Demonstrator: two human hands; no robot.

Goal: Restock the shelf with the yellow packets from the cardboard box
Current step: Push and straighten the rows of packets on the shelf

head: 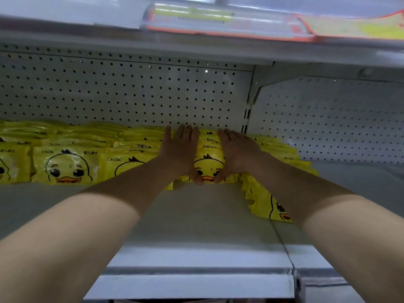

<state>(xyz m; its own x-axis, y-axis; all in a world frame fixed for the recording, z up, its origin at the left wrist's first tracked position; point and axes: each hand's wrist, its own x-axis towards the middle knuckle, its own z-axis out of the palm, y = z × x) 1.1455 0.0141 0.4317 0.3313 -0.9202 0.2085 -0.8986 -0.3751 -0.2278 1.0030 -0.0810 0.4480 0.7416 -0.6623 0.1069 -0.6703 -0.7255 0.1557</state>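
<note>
Yellow packets with a duck face stand in rows along the back of a white shelf [196, 217]. Both my hands hold one row of upright packets [208, 165] between them. My left hand [180, 154] lies flat against the row's left side, fingers straight toward the back wall, thumb on the front packet near the duck's beak. My right hand [235, 153] presses the row's right side the same way. Another packet [265, 203] lies tilted on the shelf under my right forearm. The cardboard box is out of view.
More packet rows [65, 165] fill the shelf to the left. A perforated white back panel [131, 92] rises behind them. An upright with a bracket [251, 95] divides this bay from the one on the right. Another shelf [196, 38] hangs overhead.
</note>
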